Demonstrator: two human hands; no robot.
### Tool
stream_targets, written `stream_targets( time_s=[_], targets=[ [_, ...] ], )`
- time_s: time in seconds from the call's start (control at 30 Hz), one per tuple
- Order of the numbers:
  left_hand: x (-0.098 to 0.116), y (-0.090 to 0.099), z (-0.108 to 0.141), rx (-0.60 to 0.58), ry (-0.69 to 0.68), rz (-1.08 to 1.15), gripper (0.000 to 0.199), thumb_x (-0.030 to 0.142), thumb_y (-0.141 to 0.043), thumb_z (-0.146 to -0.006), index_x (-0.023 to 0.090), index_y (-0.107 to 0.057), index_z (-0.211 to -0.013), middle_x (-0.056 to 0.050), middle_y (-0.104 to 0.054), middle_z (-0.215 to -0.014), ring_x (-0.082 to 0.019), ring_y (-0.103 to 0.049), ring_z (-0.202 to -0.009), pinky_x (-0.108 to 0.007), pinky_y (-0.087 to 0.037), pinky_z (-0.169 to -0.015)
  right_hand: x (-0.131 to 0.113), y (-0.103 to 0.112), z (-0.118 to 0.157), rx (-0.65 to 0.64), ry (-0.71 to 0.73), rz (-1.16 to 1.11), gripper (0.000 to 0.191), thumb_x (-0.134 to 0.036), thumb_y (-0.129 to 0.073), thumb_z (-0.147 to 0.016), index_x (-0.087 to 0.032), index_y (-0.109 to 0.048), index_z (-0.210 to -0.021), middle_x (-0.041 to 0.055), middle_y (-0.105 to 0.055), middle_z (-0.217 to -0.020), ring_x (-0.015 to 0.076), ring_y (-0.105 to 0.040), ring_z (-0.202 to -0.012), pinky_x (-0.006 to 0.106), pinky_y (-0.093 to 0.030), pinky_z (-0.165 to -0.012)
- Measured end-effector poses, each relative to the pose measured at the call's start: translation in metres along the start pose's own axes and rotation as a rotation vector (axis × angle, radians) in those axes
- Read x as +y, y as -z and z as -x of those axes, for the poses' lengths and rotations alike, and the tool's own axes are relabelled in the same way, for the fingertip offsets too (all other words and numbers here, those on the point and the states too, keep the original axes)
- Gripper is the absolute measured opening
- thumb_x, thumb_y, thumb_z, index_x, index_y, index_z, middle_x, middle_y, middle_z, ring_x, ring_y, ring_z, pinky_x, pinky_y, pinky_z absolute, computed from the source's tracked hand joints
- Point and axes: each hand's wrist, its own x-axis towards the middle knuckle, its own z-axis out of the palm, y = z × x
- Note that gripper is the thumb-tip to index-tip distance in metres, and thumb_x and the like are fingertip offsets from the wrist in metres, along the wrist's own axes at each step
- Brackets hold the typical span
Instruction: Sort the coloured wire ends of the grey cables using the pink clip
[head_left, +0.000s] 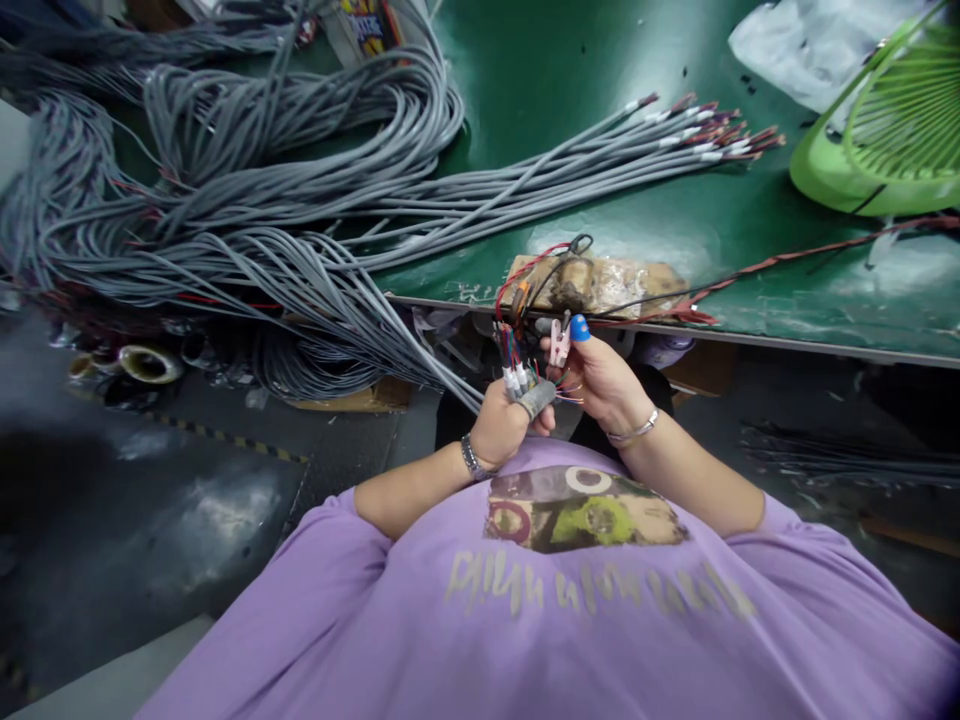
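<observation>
Where grey cables (442,368) enter the left grip (502,425), wires (512,345) protrude above.

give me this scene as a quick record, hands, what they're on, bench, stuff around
left hand: closed around grey cable ends with white sleeves; hand at
right hand: fingers at a pink clip, firmness of grip unclear; blue cover on one digit
bench: green top
bench left: looped grey cables, one bundle's ends reaching right
bench front edge: brown taped block
bench right: lime-green ribbed object, pale plastic bag
below bench: coiled dark cable
</observation>
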Motion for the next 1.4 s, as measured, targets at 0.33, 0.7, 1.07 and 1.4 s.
stream_targets(
  time_s=[0.33, 0.7, 1.07, 1.4],
  targets=[
    [-0.004, 0.005, 0.01, 0.048, -0.03, -0.007, 0.04, 0.054, -0.073, -0.077, 0.016, -0.061, -0.07, 0.002, -0.064, -0.054, -0.008, -0.055, -0.043, -0.019, -0.046, -0.044, -0.003, 0.008, 0.004, -0.095, -0.104, 0.0, 0.056, -0.076, -0.057, -0.082, -0.021, -0.067, -0.088, 0.0012, -0.068, -0.074, 0.0105, -0.054, -0.056, 0.022, -0.043, -0.049],
    [0.002, 0.0, 0.005, 0.165, -0.021, 0.074, 0.04, 0.053, -0.074, -0.073, 0.017, -0.058, -0.069, 0.003, -0.06, -0.049, -0.008, -0.051, -0.038, -0.018, -0.042, -0.038, -0.007, 0.007, 0.004, -0.098, -0.039, 0.08, 0.024, -0.041, -0.063, -0.085, -0.018, -0.065, -0.079, -0.0007, -0.062, -0.068, 0.0092, -0.05, -0.055, 0.021, -0.043, -0.051],
    [0.002, -0.003, 0.002, 0.16, -0.002, 0.081, 0.039, 0.052, -0.073, -0.074, 0.016, -0.059, -0.073, 0.003, -0.059, -0.05, -0.008, -0.051, -0.038, -0.019, -0.042, -0.039, 0.01, 0.015, -0.008, -0.12, 0.126, 0.135, 0.051, -0.071, -0.07, -0.075, -0.02, -0.067, -0.081, 0.0013, -0.069, -0.075, 0.0094, -0.052, -0.057, 0.024, -0.044, -0.053],
    [-0.002, -0.001, 0.0, 0.152, 0.032, 0.048, 0.04, 0.053, -0.073, -0.073, 0.016, -0.058, -0.071, 0.003, -0.059, -0.051, -0.008, -0.051, -0.039, -0.02, -0.043, -0.04, 0.007, 0.009, -0.015, -0.089, 0.061, 0.054, 0.042, -0.064, -0.073, -0.078, -0.023, -0.066, -0.082, 0.0002, -0.071, -0.072, 0.0114, -0.058, -0.058, 0.024, -0.047, -0.052]
  ],
)
